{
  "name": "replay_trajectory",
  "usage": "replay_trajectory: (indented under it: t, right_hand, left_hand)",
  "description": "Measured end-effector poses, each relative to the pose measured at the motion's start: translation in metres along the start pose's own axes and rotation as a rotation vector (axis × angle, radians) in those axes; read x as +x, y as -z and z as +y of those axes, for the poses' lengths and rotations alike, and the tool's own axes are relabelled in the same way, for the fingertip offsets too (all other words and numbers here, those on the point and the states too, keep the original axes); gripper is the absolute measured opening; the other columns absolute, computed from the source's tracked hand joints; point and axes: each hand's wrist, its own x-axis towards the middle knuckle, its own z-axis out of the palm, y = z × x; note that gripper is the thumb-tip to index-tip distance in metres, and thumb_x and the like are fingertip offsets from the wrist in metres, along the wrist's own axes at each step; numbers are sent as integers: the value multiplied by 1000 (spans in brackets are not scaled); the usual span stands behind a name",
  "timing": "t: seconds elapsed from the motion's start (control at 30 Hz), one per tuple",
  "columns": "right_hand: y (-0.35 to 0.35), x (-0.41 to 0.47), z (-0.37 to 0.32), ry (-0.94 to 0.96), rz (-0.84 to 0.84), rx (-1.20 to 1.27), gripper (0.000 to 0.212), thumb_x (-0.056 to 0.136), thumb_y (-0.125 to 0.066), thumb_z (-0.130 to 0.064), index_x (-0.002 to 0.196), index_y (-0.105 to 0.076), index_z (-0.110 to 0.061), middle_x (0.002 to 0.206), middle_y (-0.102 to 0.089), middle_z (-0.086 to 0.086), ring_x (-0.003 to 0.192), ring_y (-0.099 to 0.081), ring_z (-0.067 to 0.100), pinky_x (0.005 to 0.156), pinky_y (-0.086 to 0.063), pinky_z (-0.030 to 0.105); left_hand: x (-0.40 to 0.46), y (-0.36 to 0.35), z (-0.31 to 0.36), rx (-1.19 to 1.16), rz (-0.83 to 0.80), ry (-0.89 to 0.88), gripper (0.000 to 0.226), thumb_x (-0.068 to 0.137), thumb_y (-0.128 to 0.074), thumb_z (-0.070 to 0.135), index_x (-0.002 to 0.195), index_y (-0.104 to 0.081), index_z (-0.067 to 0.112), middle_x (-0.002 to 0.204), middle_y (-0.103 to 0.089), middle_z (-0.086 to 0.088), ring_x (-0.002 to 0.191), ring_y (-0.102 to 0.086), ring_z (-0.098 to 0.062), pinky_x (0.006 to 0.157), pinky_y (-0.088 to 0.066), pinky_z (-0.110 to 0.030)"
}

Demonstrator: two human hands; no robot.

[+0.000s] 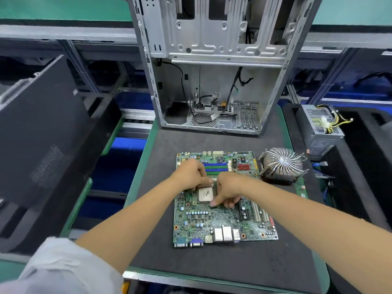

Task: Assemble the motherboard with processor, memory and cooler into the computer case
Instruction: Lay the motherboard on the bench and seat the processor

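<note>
A green motherboard (pixel 222 219) lies flat on the dark mat in front of me. The silver processor (pixel 205 194) sits in its socket near the board's middle. My left hand (pixel 192 174) rests on the board just above and left of the socket, fingers curled down at the socket's edge. My right hand (pixel 228 190) is at the socket's right side, fingers curled and the thumb pressing down by the processor's lower right corner. Blue and green memory slots (pixel 215 168) show behind my hands. The round finned cooler (pixel 283 164) stands to the right of the board. The open metal case (pixel 212 81) stands at the back.
A black case side panel (pixel 42 145) leans at the left. A grey power supply (pixel 322 124) with yellow and black wires sits at the right rear in black foam. The dark mat (pixel 212 268) has a green border and ends near my body.
</note>
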Motion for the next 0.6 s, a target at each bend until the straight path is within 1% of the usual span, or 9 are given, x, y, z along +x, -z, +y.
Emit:
replay_trajectory:
  t: [0.03, 0.1, 0.2, 0.3, 0.37, 0.43, 0.47, 0.6]
  right_hand:
    - [-3, 2, 0, 7, 44, -51, 38, 75, -77, -34, 82, -55, -5, 62, -66, 2, 49, -60, 10, 59, -54, 23]
    - [-6, 3, 2, 19, 92, -117, 41, 73, -79, -39, 81, -56, -6, 63, -67, 1, 51, -63, 11, 64, -56, 26]
    - [-6, 3, 3, 30, 102, -136, 45, 70, -80, -42, 86, -60, -5, 64, -69, 0, 58, -68, 14, 69, -59, 29]
    - [-6, 4, 4, 43, 110, -159, 43, 69, -81, -41, 78, -57, -7, 60, -68, 1, 61, -71, 18, 69, -59, 31]
    - [-6, 5, 2, 23, 104, -146, 43, 69, -82, -37, 80, -58, -3, 61, -69, 5, 58, -70, 19, 68, -60, 33]
    - [-6, 5, 1, -3, 73, -83, 45, 72, -81, -29, 91, -57, 3, 62, -68, 9, 49, -67, 17, 63, -60, 33]
    - [-6, 5, 0, -9, 56, -55, 44, 73, -80, -25, 96, -56, 3, 63, -67, 11, 45, -65, 17, 61, -60, 33]
    - [-5, 6, -1, -18, 22, -17, 37, 78, -77, -16, 97, -55, 5, 67, -66, 15, 43, -63, 18, 60, -60, 33]
  left_hand:
    - [2, -1, 0, 16, -11, -3, 28, 79, -77, 29, 63, -59, 17, 48, -58, 0, 32, -47, -5, 45, -43, -19]
    - [4, -2, -1, 37, -18, 1, 27, 78, -78, 30, 63, -60, 18, 49, -58, 4, 33, -47, -3, 45, -43, -18]
    - [6, -5, -5, 27, -18, 9, 27, 81, -76, 28, 63, -62, 15, 50, -59, 3, 31, -47, 0, 43, -42, -13]
    - [7, -8, -7, 21, -26, 20, 28, 83, -74, 28, 62, -63, 14, 51, -61, 3, 34, -51, -2, 49, -46, -16]
    - [6, -9, -7, -1, -40, 33, 26, 83, -74, 26, 64, -63, 12, 50, -61, 2, 37, -54, -5, 48, -47, -19]
    - [6, -10, -6, -30, -53, 48, 24, 82, -75, 23, 67, -63, 10, 50, -61, 1, 37, -55, -6, 43, -45, -17]
    - [6, -10, -6, -49, -60, 55, 23, 82, -75, 21, 67, -62, 9, 49, -61, 0, 36, -55, -5, 40, -44, -17]
    - [6, -10, -6, -113, -80, 92, 24, 76, -80, 18, 65, -61, 10, 49, -61, -2, 36, -56, -7, 40, -46, -17]
